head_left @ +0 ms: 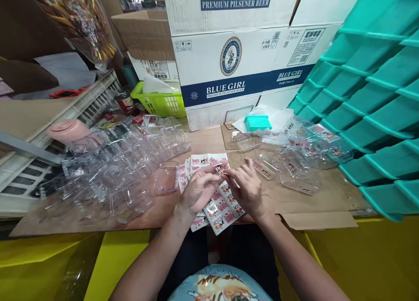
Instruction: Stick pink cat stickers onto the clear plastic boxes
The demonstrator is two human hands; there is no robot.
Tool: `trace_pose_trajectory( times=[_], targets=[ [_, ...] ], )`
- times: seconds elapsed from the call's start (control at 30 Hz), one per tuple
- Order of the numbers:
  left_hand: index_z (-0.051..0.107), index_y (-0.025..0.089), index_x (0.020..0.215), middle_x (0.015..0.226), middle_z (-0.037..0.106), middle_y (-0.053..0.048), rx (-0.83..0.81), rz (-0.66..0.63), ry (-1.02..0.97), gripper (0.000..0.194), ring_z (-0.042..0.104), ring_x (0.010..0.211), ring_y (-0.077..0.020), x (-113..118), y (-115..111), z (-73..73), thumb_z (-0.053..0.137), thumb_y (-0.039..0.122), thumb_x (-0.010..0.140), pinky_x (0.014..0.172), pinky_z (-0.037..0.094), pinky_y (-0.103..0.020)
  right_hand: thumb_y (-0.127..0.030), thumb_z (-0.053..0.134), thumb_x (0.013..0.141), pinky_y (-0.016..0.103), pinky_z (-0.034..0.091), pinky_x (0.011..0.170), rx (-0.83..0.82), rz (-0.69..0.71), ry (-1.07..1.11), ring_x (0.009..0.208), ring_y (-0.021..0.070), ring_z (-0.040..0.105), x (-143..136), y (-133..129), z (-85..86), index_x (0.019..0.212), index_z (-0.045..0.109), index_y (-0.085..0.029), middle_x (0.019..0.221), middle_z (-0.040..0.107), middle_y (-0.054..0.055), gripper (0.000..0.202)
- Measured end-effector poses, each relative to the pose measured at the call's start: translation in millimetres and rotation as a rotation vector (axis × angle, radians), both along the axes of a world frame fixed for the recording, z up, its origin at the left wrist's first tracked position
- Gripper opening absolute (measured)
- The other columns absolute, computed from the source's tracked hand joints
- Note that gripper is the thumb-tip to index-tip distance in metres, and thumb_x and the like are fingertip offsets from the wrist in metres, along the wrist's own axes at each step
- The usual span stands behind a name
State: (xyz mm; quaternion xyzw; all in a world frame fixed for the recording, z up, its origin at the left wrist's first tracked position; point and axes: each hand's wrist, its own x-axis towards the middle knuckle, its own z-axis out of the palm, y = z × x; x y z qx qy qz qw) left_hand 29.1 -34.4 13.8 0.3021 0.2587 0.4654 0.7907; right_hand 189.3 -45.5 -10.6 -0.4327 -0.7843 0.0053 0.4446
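A small, glossy, rectangular sticker printed with a cartoon figure [220, 169] is raised over the white paper sheets of red, pink and orange stickers [218, 213], which lie fanned on the brown table [207, 140] in front of the person. The left hand [202, 187] has its fingers drawn narrow around the sticker's left side; the right hand [245, 186] brings its fingertips together at the lower right edge — whether they pinch or only touch, I cannot tell. The sticker should be nearly weightless, thin and flexible, slick on the printed face and probably tacky behind, so it may curl or cling to skin; the extreme edges or a corner look like the best hold. The sheets likely bend and slide over one another just as easily. Fingertips cover part of the print, its underside is out of sight, and the hands hide the middle of the sheets. Among the heaped clear plastic cases [121, 165] at the left, glare and overlap make single outlines hard to separate.
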Motion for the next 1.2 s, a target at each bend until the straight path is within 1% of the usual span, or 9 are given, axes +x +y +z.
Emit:
trace_pose_trajectory(
  times=[0.17, 0.3, 0.37, 0.5, 0.63, 0.7, 0.87, 1.03, 1.2],
  targets=[
    [0.074, 0.021, 0.099, 0.129, 0.065, -0.006, -0.066, 0.254, -0.002, 0.020, 0.048, 0.134, -0.0246, -1, -2, -8.2, 0.068, 0.026, 0.081, 0.106, 0.044, -0.036, -0.027, 0.069, 0.086, 0.044, 0.051, 0.091, -0.410, 0.146, 0.578, 0.090, 0.0211, 0.065, -9, -9, -2.1, 0.119, 0.060, -0.025, 0.097, 0.070, 0.006, 0.035],
    [0.073, 0.023, 0.105, 0.134, 0.062, -0.005, 0.069, 0.289, 0.063, 0.023, 0.046, 0.136, -0.0253, 4, -16, -4.5, 0.066, 0.030, 0.084, 0.109, 0.041, -0.038, -0.035, 0.075, 0.081, 0.036, 0.055, 0.081, -0.729, 0.209, 1.044, 0.083, 0.0184, 0.066, -27, -10, 4.5, 0.099, 0.070, -0.021, 0.090, 0.070, 0.005, 0.023],
    [0.072, 0.024, 0.110, 0.135, 0.060, -0.006, 0.219, 0.304, 0.229, 0.028, 0.045, 0.136, -0.0260, -3, -27, 0.0, 0.068, 0.032, 0.084, 0.112, 0.036, -0.038, -0.034, 0.076, 0.080, 0.033, 0.054, 0.078, -0.723, 0.194, 1.086, 0.077, 0.0164, 0.064, -28, -10, 9.7, 0.085, 0.072, -0.019, 0.082, 0.068, 0.003, 0.016],
    [0.066, 0.025, 0.123, 0.136, 0.056, -0.009, 0.510, 0.526, 0.798, 0.049, 0.050, 0.127, -0.0266, -46, -39, 5.9, 0.077, 0.030, 0.076, 0.110, 0.035, -0.036, -0.027, 0.077, 0.079, 0.028, 0.050, 0.075, -0.456, -0.011, 1.024, 0.077, 0.0144, 0.061, -10, -12, 20.6, 0.080, 0.071, -0.020, 0.079, 0.064, 0.001, 0.010],
    [0.071, 0.019, 0.074, 0.084, 0.066, -0.009, 0.524, 0.530, 1.252, 0.012, 0.062, 0.089, -0.0263, -91, -14, -2.7, 0.076, 0.030, 0.075, 0.090, 0.043, -0.037, -0.030, 0.075, 0.081, 0.026, 0.050, 0.070, -0.414, -0.007, 0.978, 0.075, 0.0140, 0.060, -3, -16, 26.4, 0.085, 0.069, -0.021, 0.081, 0.063, 0.001, 0.011],
    [0.060, 0.020, 0.054, 0.063, 0.058, -0.005, 0.460, 0.528, 1.297, 0.025, 0.061, 0.075, -0.0243, -99, 7, -8.3, 0.078, 0.025, 0.070, 0.083, 0.043, -0.036, -0.030, 0.073, 0.083, 0.026, 0.049, 0.065, -0.447, 0.059, 0.909, 0.073, 0.0141, 0.059, -10, -19, 27.4, 0.086, 0.068, -0.022, 0.081, 0.062, 0.001, 0.010],
    [0.064, 0.019, 0.064, 0.060, 0.062, -0.001, 0.414, 0.595, 1.029, 0.020, 0.059, 0.060, -0.0155, -94, 22, -1.4, 0.070, 0.033, 0.077, 0.066, 0.047, -0.028, -0.025, 0.072, 0.083, 0.032, 0.053, 0.071, -0.348, 0.114, 0.769, 0.082, 0.0184, 0.062, -18, -28, 29.2, 0.086, 0.070, -0.022, 0.085, 0.064, 0.004, 0.005],
    [0.071, 0.016, 0.088, 0.084, 0.074, -0.003, -0.040, 0.435, 0.183, 0.020, 0.069, 0.075, -0.0129, -73, -7, 4.5, 0.078, 0.023, 0.070, 0.073, 0.055, -0.023, -0.015, 0.070, 0.084, 0.032, 0.052, 0.066, -0.223, 0.092, 0.620, 0.073, 0.0174, 0.064, 0, -33, 37.6, 0.091, 0.073, -0.024, 0.082, 0.069, 0.003, 0.012],
    [0.072, 0.016, 0.092, 0.098, 0.075, -0.005, -0.278, 0.328, -0.034, 0.014, 0.069, 0.083, -0.0113, -44, -27, -8.8, 0.071, 0.023, 0.080, 0.080, 0.056, -0.022, -0.007, 0.069, 0.082, 0.042, 0.053, 0.079, 0.082, -0.006, 0.158, 0.080, 0.0214, 0.067, 22, -36, 48.0, 0.120, 0.068, -0.031, 0.093, 0.075, 0.005, 0.045]
  ],
)
